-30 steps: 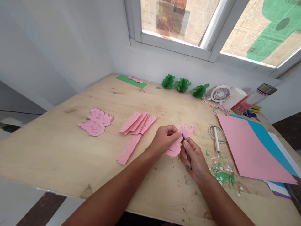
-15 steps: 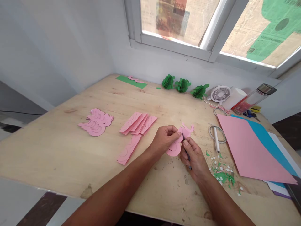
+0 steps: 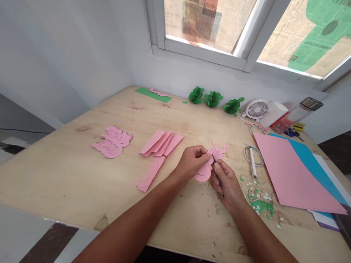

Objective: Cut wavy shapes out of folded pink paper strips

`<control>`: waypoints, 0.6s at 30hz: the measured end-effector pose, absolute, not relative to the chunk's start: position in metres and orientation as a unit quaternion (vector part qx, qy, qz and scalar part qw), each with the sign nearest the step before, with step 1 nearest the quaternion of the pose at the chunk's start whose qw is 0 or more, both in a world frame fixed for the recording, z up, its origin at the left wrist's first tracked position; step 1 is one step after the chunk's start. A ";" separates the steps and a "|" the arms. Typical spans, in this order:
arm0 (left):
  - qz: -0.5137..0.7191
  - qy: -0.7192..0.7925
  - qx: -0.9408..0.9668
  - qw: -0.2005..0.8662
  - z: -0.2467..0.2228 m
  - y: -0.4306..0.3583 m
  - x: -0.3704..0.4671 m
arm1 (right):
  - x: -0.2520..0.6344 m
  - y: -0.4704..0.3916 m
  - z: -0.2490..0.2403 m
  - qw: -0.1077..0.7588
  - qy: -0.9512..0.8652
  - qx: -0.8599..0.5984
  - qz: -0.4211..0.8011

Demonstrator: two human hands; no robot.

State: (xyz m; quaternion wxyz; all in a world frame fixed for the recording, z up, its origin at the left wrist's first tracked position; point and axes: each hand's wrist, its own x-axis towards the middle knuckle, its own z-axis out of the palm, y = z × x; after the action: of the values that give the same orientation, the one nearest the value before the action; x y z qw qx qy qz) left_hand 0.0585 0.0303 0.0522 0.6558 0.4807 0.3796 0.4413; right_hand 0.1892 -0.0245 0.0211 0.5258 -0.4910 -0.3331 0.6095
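Note:
Between thumb and fingers, my left hand (image 3: 193,160) pinches a pink paper piece (image 3: 203,173) with scalloped edges and drawn curves. My right hand (image 3: 225,182) is closed around a small dark cutting tool (image 3: 220,181), seemingly scissors, whose tip lies against the pink paper. Part of the tool is hidden by the fingers. A thin curly pink offcut (image 3: 219,148) is just beyond the hands. Left of my left hand lie folded pink strips (image 3: 161,143) with curves drawn on them, and farther left a pile of scalloped pink cutouts (image 3: 112,142).
Green paper clusters (image 3: 212,99) stand by the wall near a small fan (image 3: 257,109) and a bottle (image 3: 297,114). On the right are a white marker (image 3: 252,162), green and white scraps (image 3: 261,206) and large pink sheets (image 3: 293,171). A green strip (image 3: 146,93) lies at the back left.

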 end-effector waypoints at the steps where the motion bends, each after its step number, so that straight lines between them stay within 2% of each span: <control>1: 0.441 0.379 0.480 0.656 0.052 0.030 0.059 | 0.189 -0.025 0.022 0.525 -0.332 -0.494 0.608; 18: 0.444 0.373 0.474 0.662 0.050 0.033 0.059 | 0.187 -0.023 0.022 0.534 -0.326 -0.504 0.595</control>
State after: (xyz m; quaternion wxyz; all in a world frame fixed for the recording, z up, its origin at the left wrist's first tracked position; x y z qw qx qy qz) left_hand 0.0593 0.0328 0.0502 0.6625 0.4742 0.3729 0.4441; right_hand 0.1875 -0.0230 0.0219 0.5343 -0.5043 -0.3261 0.5948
